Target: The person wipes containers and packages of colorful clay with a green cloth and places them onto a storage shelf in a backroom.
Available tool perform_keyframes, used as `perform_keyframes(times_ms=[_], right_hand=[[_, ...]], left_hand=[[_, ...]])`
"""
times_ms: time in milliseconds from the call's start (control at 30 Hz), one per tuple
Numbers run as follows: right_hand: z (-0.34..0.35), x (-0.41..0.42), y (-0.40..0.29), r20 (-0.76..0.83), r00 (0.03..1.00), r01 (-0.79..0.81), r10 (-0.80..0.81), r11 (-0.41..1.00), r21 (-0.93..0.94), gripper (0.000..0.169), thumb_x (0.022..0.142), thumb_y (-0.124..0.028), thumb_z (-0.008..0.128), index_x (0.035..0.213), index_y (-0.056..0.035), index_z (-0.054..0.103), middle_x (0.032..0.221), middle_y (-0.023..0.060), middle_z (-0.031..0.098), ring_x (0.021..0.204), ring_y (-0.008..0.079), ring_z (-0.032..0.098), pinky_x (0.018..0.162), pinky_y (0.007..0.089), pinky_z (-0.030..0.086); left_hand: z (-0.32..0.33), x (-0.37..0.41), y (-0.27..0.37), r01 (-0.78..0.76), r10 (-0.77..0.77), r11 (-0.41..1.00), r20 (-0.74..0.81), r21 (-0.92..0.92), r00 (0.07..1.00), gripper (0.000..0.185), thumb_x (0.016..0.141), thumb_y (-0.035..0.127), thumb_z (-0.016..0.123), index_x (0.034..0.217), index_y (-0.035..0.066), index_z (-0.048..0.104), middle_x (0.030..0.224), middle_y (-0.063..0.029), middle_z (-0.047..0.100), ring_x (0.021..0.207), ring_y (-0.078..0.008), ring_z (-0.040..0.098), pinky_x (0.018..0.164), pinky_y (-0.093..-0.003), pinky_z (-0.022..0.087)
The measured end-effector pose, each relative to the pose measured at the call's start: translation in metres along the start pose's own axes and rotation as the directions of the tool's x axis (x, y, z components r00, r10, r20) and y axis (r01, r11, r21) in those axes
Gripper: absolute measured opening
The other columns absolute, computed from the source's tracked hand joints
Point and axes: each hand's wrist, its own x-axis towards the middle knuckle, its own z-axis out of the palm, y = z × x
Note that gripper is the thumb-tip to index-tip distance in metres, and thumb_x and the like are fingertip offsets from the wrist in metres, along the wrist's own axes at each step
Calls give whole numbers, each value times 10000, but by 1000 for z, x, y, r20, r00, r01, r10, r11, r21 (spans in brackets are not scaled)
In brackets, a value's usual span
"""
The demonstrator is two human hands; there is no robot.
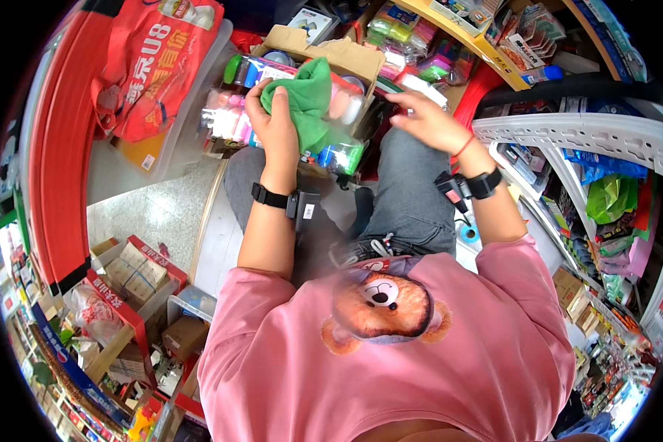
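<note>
A bunched green cloth is in my left hand, its thumb and fingers closed on the near edge. The cloth lies over packs of coloured items in clear wrap, with pink-and-white packs to the left and a blue-and-green pack below. Behind it stands an open cardboard box with round-topped containers inside. To the right of the box is my right hand, palm down above my knee, fingers reaching left; its fingertips are near a dark gap and whether they touch anything is unclear.
A red printed bag lies on a translucent plastic bin at left. Wrapped colourful packs fill the space behind, beside a yellow shelf edge. A white perforated metal shelf rail runs along the right. Red-edged cartons stand at lower left.
</note>
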Motion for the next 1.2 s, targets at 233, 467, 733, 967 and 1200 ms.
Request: perform_keyframes(times_ms=[233,467,733,967,1200], right_hand=[[84,47,-14,-286,958,19,-27,999,-31,674,794,-258,692,1348,19,425,1345,252,476,1270,373,441,1078,415,347],[112,71,-20,-377,926,-178,33,917,-357,583,644,-321,755,1116,-22,590,992,137,619,999,324,557,928,386,431],[84,77,-12,-303,951,6,-55,987,-159,426,646,-337,746,956,-73,621,931,145,625,943,323,583,840,395,452],[90,82,-20,-173,969,-202,177,970,-138,513,652,-384,747,952,3,596,1008,230,644,969,376,616,855,437,491],[21,49,-23,5,992,-115,127,886,449,388,699,-291,734,958,-17,641,918,135,636,881,233,612,774,330,481]], left_hand=[[-1,5,-2,21,-27,996,-73,-86,997,296,945,177,547,1199,32,493,1155,-94,507,1031,-176,504,912,-305,425],[-6,7,-12,31,-35,994,-42,-107,998,283,949,175,537,1193,40,488,1134,-90,521,1003,-181,532,877,-306,455],[1,5,11,185,-196,953,-19,-239,980,298,950,182,506,1209,39,473,1170,-105,513,1040,-196,524,895,-325,447],[8,8,-2,102,-107,990,-46,-95,993,314,952,186,497,1228,35,502,1162,-106,521,1026,-209,533,893,-324,450],[3,8,18,80,-105,967,-93,-242,990,385,946,251,427,1239,7,486,1149,-142,553,1061,-272,573,915,-389,482]])
